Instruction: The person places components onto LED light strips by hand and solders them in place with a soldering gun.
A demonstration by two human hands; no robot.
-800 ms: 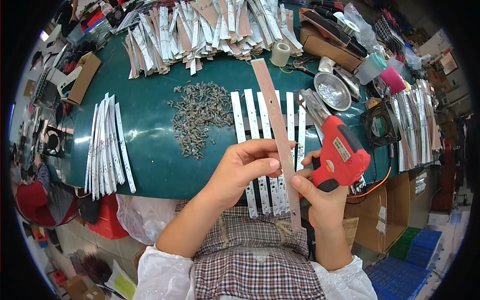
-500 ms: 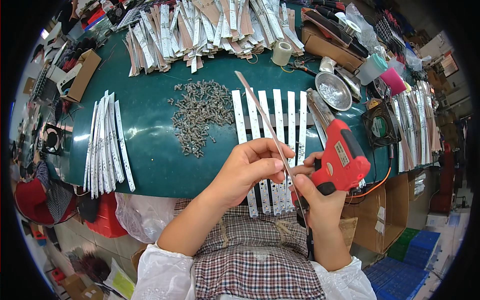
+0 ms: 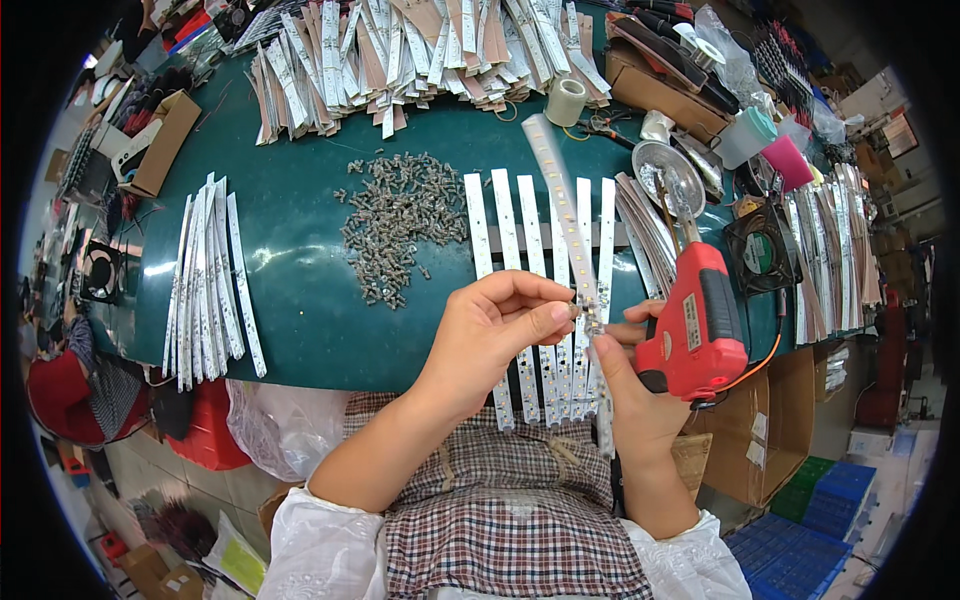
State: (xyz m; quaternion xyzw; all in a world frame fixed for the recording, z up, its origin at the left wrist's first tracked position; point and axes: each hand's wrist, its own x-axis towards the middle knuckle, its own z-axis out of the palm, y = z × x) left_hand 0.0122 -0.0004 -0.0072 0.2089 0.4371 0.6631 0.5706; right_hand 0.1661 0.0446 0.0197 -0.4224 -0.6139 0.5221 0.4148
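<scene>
My left hand (image 3: 500, 325) is closed in a pinch; a tiny dark part shows at its fingertips, beside the LED strip (image 3: 572, 220). My right hand (image 3: 645, 390) grips that strip, a narrow white board dotted with LEDs, between thumb and fingers. The same hand also holds a red soldering gun (image 3: 695, 325), whose tip reaches over a round metal bowl (image 3: 655, 165). Beneath the held strip, several white LED strips (image 3: 530, 240) lie side by side across a grey bar (image 3: 625, 236). Left of them is a heap of small grey components (image 3: 395, 225).
A bundle of strips (image 3: 208, 290) lies at the left; a large pile of strips (image 3: 400, 50) covers the back. A small fan (image 3: 757, 247) and another strip stack (image 3: 838, 240) stand at the right. A tape roll (image 3: 566, 100) sits near pliers (image 3: 610, 130).
The held strip has turned from edge-on to show its LED face, and its far end moved right. The soldering gun shifted slightly right, its tip now over the bowl.
</scene>
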